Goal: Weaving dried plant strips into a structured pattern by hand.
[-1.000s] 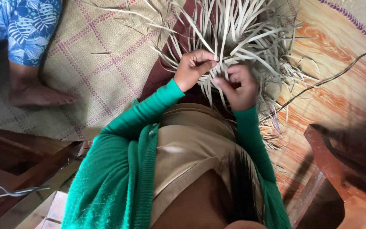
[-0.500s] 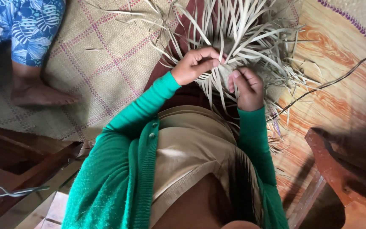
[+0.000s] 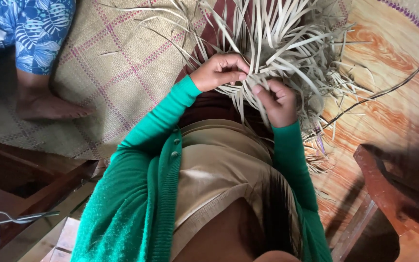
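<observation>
Head view, looking straight down over the lap. I see both hands buried in a fan of pale strips [image 3: 277,43] spread across the knees and onto the mat [image 3: 117,73]. Left hand [image 3: 219,72]: fingers curled together, pinching a strip or two near the fan's base. Right hand [image 3: 278,102]: fingers bent and closed on strips just beside the left, thumb side up.

Progress, as I judge it: only a small woven patch seems to sit under the hands, mostly hidden; nearly all strips run loose and unplaited outward, so I'd call it an early stage with most interlacing left. I cannot tell how tight the finished part is.

Around: a dark red cloth [image 3: 209,104] lies under the strips. Another person's bare foot [image 3: 44,104] rests on the mat to the left, well apart. A thin dark cord [image 3: 389,90] crosses the wooden floor [image 3: 394,58] at right. A wooden chair leg [image 3: 379,194] stands near the right elbow.

Obstruction: loose ends crossing each other crowd the fingers.
</observation>
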